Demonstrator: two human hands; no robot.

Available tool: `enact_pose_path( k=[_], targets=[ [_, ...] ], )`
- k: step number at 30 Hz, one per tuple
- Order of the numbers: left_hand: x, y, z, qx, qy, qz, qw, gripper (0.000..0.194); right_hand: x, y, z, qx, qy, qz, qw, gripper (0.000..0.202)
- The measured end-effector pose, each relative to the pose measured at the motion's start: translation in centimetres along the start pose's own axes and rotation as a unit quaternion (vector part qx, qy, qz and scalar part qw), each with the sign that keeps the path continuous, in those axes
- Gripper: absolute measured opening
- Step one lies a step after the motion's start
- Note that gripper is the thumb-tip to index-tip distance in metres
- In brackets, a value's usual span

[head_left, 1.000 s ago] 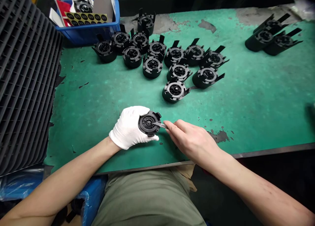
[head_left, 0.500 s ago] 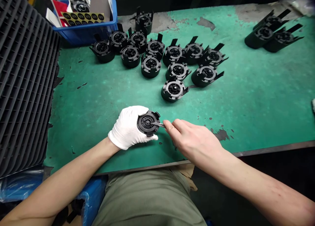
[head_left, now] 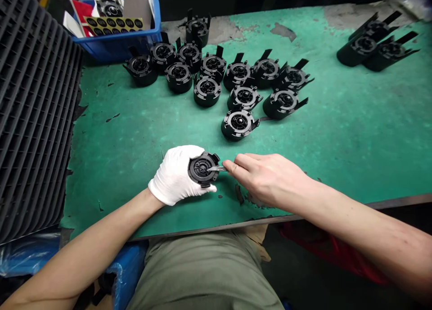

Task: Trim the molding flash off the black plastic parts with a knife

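Observation:
In a white glove, my left hand (head_left: 177,175) is closed around the edge of a round black plastic part (head_left: 199,177), whose ringed face is turned up. My bare right hand (head_left: 259,175) pinches a slim, pointed metal tool (head_left: 216,168) that looks like a small blade; its handle is hidden in the fingers. The tool's tip rests at or just over the part, near its centre; contact cannot be made out. Just beyond my hands stands a similar black round housing (head_left: 239,123) with upright tabs.
Several more black housings (head_left: 178,76) stand farther back on the green tabletop (head_left: 135,134). Others (head_left: 364,49) are at the far right. A blue bin (head_left: 118,47) holds cards and stickers. Stacked black ribbed trays (head_left: 33,121) rise at the left. A blue crate (head_left: 130,269) sits below the table edge.
My right wrist and forearm have swung up and to the right, turning the tool flatter. The tool's tip stays near the part's centre. My left hand and the part hold still.

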State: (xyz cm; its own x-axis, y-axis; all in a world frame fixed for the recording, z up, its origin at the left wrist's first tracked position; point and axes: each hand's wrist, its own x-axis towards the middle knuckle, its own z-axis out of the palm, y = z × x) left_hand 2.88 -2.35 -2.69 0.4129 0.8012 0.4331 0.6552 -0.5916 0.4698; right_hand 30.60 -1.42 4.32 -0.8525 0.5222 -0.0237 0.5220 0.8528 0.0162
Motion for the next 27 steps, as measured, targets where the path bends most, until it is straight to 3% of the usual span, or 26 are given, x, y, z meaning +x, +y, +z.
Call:
enact_pose_path(
  k=[9,17,27],
  targets=[
    [-0.1,-0.1,0.0,0.005,0.0,0.005,1.0,0.094,-0.6,-3.8,-0.6,-0.063,0.033,0.063,0.995,0.046],
    [0.1,-0.2,-0.1,-0.013,-0.01,0.007,1.0,0.093,-0.1,-0.9,-0.4,-0.035,0.009,0.002,0.999,0.028],
    [0.1,-0.2,-0.1,-0.02,-0.016,0.004,1.0,0.093,0.9,2.5,-0.6,-0.036,0.022,-0.107,0.993,0.035]
  ],
)
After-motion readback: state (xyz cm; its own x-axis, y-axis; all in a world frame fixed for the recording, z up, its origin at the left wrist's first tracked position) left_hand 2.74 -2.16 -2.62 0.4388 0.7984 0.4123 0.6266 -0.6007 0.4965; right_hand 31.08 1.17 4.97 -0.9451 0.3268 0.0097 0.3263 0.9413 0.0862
